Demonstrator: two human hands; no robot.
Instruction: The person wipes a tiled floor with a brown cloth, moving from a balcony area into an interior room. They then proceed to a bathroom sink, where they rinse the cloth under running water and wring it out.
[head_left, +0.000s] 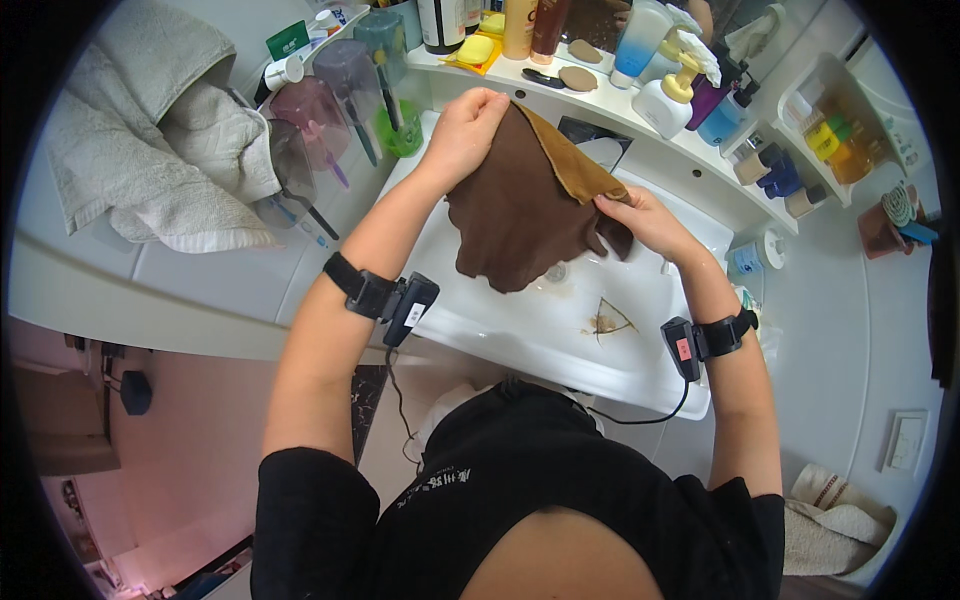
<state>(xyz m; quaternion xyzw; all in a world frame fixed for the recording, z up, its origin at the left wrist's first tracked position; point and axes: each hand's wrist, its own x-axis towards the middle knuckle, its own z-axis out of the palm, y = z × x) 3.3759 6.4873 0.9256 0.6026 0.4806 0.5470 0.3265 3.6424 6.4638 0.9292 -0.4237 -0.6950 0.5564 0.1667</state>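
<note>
A dark brown cloth (517, 202) with a tan underside hangs over a white washbasin (495, 322). My left hand (472, 131) pinches its upper left corner. With my right hand (645, 217) I grip the edge at the right, where a tan flap is folded over the brown face. The cloth's ragged lower edge hangs down near the metal drain (556, 272). A brownish mark with crack-like dark lines (609, 322) shows on the basin's surface to the right of the drain.
A white shelf (495, 69) behind the basin bears a foam pump bottle (664, 105), tubes and yellow soap (475, 50). Clear cups with toothbrushes and a grey towel (150, 127) are at the left. A lidded container (754, 255) stands right of the basin.
</note>
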